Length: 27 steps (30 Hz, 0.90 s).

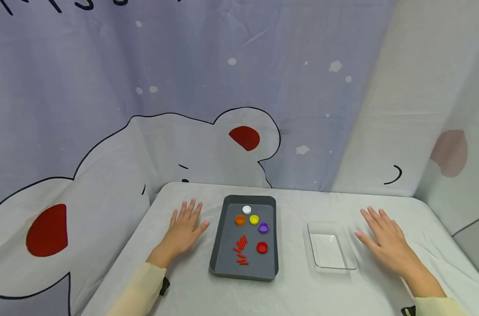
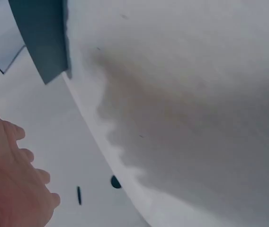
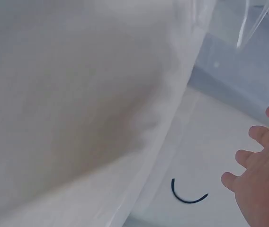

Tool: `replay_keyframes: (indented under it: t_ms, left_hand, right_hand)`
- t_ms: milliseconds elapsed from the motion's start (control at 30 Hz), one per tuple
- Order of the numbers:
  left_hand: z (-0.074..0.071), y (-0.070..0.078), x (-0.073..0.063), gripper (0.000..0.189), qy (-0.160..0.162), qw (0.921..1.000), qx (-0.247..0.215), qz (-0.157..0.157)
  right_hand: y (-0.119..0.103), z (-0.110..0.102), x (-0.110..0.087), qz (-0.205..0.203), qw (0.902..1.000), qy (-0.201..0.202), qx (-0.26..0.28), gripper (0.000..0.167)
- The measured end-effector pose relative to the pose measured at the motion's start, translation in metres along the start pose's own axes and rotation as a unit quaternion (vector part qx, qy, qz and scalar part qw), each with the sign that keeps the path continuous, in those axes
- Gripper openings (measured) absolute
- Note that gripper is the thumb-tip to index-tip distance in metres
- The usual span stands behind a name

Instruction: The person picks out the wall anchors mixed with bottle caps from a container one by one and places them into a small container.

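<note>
Both hands are held above the white-covered table [image 1: 298, 228], palms downward and fingers spread, gripping nothing; the wrist views show each one's shadow on the cloth, apart from the hand. The left hand [image 1: 182, 232] is between the table's left edge and the left edge of a grey tray [image 1: 225, 248], its thumb pointing towards the tray without touching it. The right hand [image 1: 389, 241] is between the table's right edge and a clear box [image 1: 325, 250], its thumb near the box's right edge. The tray lies lengthwise, its far edge close to the table's far edge. Inside, a white round piece [image 1: 246, 210] sits nearest the tray's far edge; nearer than that come an orange round piece [image 1: 240, 220] towards the left edge, a yellow round piece [image 1: 254, 219] to its right, and a purple round piece [image 1: 263, 228] towards the right edge. In the nearer half, a red round piece [image 1: 262, 248] lies by the right edge, and small red sticks [image 1: 241, 256] are scattered to its left, several grouped side by side. The clear box stands on the table, well apart from the tray's right edge. Behind the table's far edge hangs a printed curtain [image 1: 302, 87].
</note>
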<state>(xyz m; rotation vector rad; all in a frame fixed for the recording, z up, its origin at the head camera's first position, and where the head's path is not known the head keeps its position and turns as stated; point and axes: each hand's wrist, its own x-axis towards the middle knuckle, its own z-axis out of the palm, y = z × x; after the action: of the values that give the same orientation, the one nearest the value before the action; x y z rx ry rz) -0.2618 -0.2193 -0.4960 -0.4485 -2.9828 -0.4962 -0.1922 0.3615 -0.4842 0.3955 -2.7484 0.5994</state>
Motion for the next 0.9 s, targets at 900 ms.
replay_keyframes:
  t_ms: [900]
  left_hand:
    - [0.007,0.043,-0.02,0.08,0.006,0.9991,0.024,0.034]
  right_hand:
    - [-0.081,0.039,0.028,-0.106,0.9932,-0.001,0.048,0.069]
